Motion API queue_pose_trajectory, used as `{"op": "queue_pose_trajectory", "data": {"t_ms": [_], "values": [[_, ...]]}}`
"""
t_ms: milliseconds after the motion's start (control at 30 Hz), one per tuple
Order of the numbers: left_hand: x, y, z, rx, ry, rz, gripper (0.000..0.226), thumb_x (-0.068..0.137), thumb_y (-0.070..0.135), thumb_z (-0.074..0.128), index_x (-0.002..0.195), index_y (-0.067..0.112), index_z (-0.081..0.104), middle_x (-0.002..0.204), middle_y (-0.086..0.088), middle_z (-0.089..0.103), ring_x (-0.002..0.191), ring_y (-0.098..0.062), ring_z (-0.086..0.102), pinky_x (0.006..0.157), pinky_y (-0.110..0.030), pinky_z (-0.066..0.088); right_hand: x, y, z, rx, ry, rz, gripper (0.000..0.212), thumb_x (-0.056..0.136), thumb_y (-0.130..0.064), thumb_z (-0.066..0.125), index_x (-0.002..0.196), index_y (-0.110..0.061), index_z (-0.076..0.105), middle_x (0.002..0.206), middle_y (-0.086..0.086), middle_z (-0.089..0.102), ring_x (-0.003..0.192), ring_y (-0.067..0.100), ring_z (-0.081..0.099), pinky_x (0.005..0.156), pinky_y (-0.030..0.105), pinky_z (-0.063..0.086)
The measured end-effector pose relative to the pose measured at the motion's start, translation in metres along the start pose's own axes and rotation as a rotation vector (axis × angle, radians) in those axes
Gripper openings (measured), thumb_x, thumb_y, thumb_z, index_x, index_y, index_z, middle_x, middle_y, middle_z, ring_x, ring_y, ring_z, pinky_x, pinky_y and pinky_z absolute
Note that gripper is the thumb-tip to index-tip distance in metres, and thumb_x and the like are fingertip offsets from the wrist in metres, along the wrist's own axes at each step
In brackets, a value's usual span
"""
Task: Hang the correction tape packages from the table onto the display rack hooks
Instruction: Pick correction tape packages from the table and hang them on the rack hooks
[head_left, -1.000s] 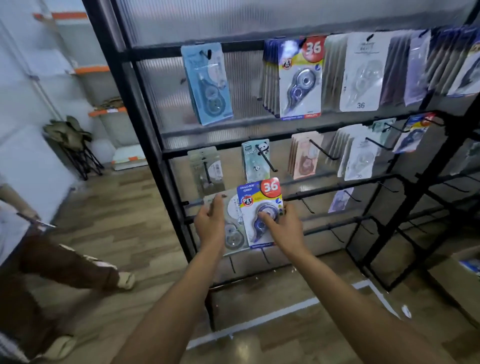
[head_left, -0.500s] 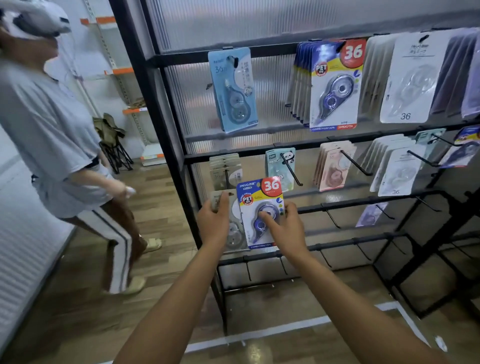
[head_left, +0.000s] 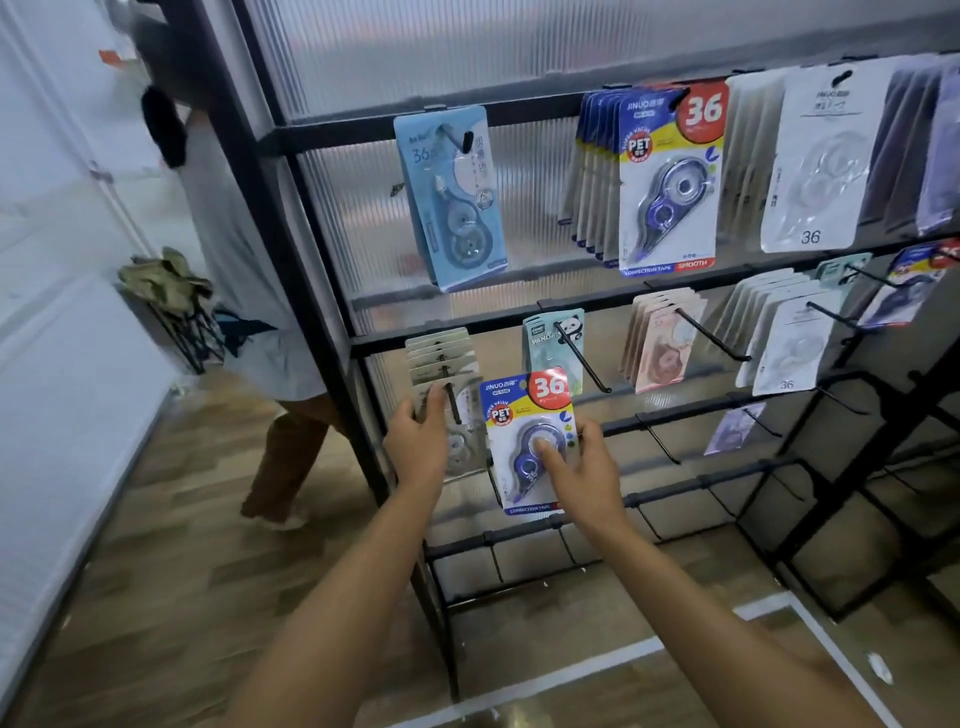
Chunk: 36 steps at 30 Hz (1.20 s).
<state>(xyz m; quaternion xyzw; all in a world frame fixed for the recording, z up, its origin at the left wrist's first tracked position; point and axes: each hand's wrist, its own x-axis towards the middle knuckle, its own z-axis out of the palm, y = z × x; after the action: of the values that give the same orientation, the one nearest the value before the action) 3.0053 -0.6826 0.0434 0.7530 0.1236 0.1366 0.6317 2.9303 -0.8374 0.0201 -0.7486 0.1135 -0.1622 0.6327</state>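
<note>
Down at the lower left of the rack (head_left: 311, 332) we've got both hands up against the packs. Our right hand (head_left: 582, 467) holds the blue pack (head_left: 530, 441) with the red "36" badge: fingers are curled around its right edge and one fingertip presses on the clear blister over the tape. That pack stands upright, just in front of the third rail down, with its bottom edge a bit above the next rail. Can't tell if its hole is on a hook or not, our hand and the card cover that bit.

Our left hand (head_left: 418, 441) is just beside it, fingers fairly straight and resting on the grey packs (head_left: 441, 364) that hang in a stack at the far left of the second row. It doesn't look like it's gripping anything.

Right above the blue pack hangs a panda pack (head_left: 550, 338), and to its right a pink stack (head_left: 660, 338). Up on the top row we see a light blue pack (head_left: 452, 197), a thick bunch of matching "36" packs (head_left: 670, 176) and white packs (head_left: 821, 161).

Off to the left, behind the rack's post, a person (head_left: 244, 260) stands on the wood floor (head_left: 156, 571).
</note>
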Motion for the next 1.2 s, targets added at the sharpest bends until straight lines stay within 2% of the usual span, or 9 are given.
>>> {"op": "queue_pose_trajectory", "data": {"t_ms": [100,233,367,467,533,700,767,1033,1200], "values": [[0.014,0.005,0.005,0.112,0.073,0.008,0.039,0.09,0.048,0.058,0.088,0.009,0.058,0.082,-0.009,0.062,0.073,-0.022,0.06,0.059,-0.03,0.045,0.001,-0.003,-0.002,-0.003,0.007,0.002,0.022,0.088,-0.026,0.065,0.098,-0.026,0.046,0.09,-0.017,0.061,0.077,-0.017,0.059,0.054,0.005,0.044],[0.021,0.01,0.01,0.222,0.162,0.008,0.049,0.086,0.043,0.065,0.102,-0.003,0.059,0.105,-0.021,0.061,0.094,-0.032,0.059,0.079,-0.04,0.048,0.002,-0.01,-0.008,0.042,0.023,-0.009,0.023,0.087,-0.028,0.067,0.101,-0.028,0.048,0.093,-0.015,0.064,0.082,-0.008,0.063,0.062,0.011,0.05],[0.011,0.02,0.011,0.217,0.259,0.123,0.039,0.086,0.029,0.069,0.109,0.0,0.055,0.114,-0.017,0.055,0.102,-0.029,0.053,0.08,-0.028,0.038,0.006,-0.026,-0.021,0.101,0.014,-0.039,0.023,0.087,-0.026,0.067,0.101,-0.031,0.049,0.096,-0.014,0.065,0.085,-0.006,0.064,0.063,0.015,0.053],[0.01,0.032,0.01,0.239,0.285,0.25,0.021,0.088,0.013,0.062,0.105,0.001,0.058,0.112,-0.017,0.055,0.101,-0.029,0.053,0.076,-0.02,0.03,0.012,-0.039,-0.034,0.118,0.031,-0.097,0.027,0.086,-0.026,0.067,0.107,-0.022,0.051,0.096,-0.012,0.065,0.083,-0.008,0.062,0.063,0.01,0.049],[0.011,0.04,0.008,0.332,0.288,0.33,0.014,0.088,0.009,0.057,0.1,0.006,0.062,0.109,-0.015,0.058,0.103,-0.03,0.052,0.083,-0.029,0.035,0.015,-0.046,-0.045,0.129,0.048,-0.132,0.025,0.085,-0.026,0.068,0.104,-0.024,0.051,0.094,-0.014,0.065,0.082,-0.008,0.061,0.063,0.009,0.048],[-0.01,0.064,0.016,0.549,0.285,0.541,0.012,0.081,0.003,0.061,0.087,0.009,0.069,0.095,-0.014,0.065,0.097,-0.034,0.055,0.085,-0.033,0.035,0.019,-0.048,-0.076,0.134,-0.009,-0.146,0.022,0.086,-0.029,0.067,0.099,-0.03,0.049,0.096,-0.011,0.065,0.088,0.006,0.064,0.076,0.028,0.054],[-0.032,0.074,0.031,0.613,0.304,0.667,0.014,0.074,-0.004,0.065,0.079,0.007,0.07,0.084,-0.015,0.067,0.086,-0.036,0.059,0.08,-0.03,0.032,0.021,-0.046,-0.091,0.136,-0.036,-0.149,0.021,0.087,-0.029,0.066,0.096,-0.032,0.048,0.095,-0.012,0.065,0.087,0.003,0.065,0.071,0.022,0.054],[-0.103,0.087,0.11,0.519,0.161,0.699,0.012,0.078,-0.009,0.062,0.08,0.001,0.068,0.08,-0.016,0.065,0.086,-0.038,0.058,0.092,-0.049,0.042,0.031,-0.014,-0.163,0.121,-0.042,-0.119,0.026,0.087,-0.024,0.067,0.108,-0.024,0.053,0.093,-0.019,0.064,0.081,-0.013,0.06,0.063,0.005,0.046],[-0.134,0.084,0.149,0.514,0.044,0.783,0.016,0.083,-0.006,0.061,0.094,0.002,0.069,0.092,-0.013,0.068,0.086,-0.032,0.061,0.073,-0.028,0.04,0.036,0.008,-0.202,0.103,-0.027,-0.087,0.023,0.086,-0.024,0.068,0.098,-0.032,0.05,0.089,-0.02,0.063,0.082,-0.006,0.063,0.066,0.012,0.049]]}}
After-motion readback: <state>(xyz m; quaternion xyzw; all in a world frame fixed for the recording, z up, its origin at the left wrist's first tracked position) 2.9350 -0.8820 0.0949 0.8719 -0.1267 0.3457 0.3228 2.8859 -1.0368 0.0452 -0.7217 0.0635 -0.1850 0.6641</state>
